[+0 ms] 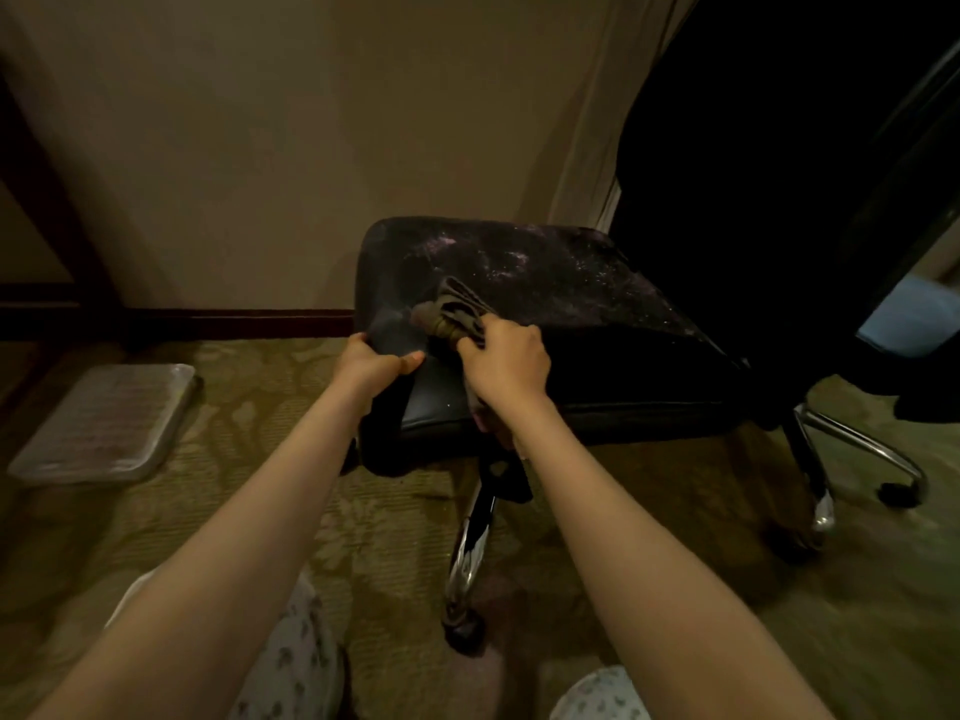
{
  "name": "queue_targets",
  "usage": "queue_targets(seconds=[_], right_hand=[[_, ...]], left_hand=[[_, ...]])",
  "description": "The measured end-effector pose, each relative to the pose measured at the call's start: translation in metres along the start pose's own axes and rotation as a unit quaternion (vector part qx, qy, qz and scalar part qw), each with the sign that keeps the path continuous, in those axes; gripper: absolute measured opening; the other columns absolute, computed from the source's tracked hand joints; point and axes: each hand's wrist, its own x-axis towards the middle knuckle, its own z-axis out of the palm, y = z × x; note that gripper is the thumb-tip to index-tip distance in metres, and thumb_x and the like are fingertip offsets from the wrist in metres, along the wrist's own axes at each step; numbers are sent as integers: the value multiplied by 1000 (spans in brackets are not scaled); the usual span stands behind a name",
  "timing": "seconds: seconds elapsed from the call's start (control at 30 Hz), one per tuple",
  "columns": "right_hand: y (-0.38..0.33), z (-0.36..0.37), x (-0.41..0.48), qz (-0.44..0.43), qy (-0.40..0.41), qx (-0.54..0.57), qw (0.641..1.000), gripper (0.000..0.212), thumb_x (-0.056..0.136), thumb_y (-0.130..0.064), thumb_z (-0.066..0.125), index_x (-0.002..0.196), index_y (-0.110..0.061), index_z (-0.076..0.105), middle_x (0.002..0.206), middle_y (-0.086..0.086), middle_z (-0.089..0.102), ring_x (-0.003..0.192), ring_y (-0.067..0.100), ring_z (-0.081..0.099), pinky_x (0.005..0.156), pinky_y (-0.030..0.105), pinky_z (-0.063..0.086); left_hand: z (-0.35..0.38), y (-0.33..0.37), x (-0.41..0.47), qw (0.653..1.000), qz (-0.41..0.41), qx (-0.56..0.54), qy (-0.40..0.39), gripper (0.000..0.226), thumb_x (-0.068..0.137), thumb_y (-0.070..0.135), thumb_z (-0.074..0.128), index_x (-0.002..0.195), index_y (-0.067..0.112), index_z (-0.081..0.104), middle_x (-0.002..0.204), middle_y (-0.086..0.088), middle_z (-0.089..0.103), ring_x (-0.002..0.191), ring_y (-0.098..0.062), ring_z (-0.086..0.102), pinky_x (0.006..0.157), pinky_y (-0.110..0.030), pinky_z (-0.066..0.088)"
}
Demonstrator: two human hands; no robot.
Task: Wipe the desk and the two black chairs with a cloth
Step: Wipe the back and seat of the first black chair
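Observation:
A black office chair (597,324) stands in front of me, its worn seat speckled with pale flakes and its backrest rising dark at the right. My left hand (371,366) grips the seat's near left corner, thumb on top. My right hand (506,363) holds a bunched brownish cloth (454,314) and presses it onto the seat close to that corner. The desk is out of view.
The chair's chrome legs and castors (465,623) spread over the patterned green carpet. A flat grey tray-like object (106,423) lies on the floor at the left. A beige wall with a dark skirting board runs behind. My knees show at the bottom edge.

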Motion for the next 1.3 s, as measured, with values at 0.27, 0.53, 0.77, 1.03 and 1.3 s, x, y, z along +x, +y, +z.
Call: queue_targets(seconds=[0.27,0.53,0.77,1.03,1.3], right_hand=[[16,-30,22,78,40,120,989,31,90,-34,53,114,-18,64,113,13,65,109,32,58,83,32,45],[120,-46,17,207,129,-102,964,37,94,-32,50,119,-6,56,119,21,58,118,37,45,84,40,45],[69,-8,-2,91,125,4,988,31,92,-34,49,109,-11,60,107,12,63,105,32,51,78,36,44],[84,-19,-29,69,170,267,946,26,90,-21,56,114,-12,64,97,1,62,91,15,57,72,23,39],[194,-44,-40,277,367,290,839,29,94,-23,50,121,-15,58,118,10,60,114,28,51,91,33,39]], left_hand=[[-2,7,-15,999,-13,-36,-7,71,72,28,79,131,11,43,124,-9,58,108,-29,59,94,-47,48],[5,10,-23,999,-25,-47,12,50,90,10,52,138,9,38,128,-12,52,110,-30,54,87,-39,46],[8,7,-41,997,-20,-59,47,53,93,11,52,143,13,34,140,-11,44,125,-29,45,97,-35,40],[23,0,-44,984,118,54,121,54,86,5,52,137,19,40,137,-10,43,124,-27,45,105,-41,40],[36,5,-71,923,266,219,171,47,80,0,57,123,20,51,140,-7,34,129,-28,34,109,-43,30]])
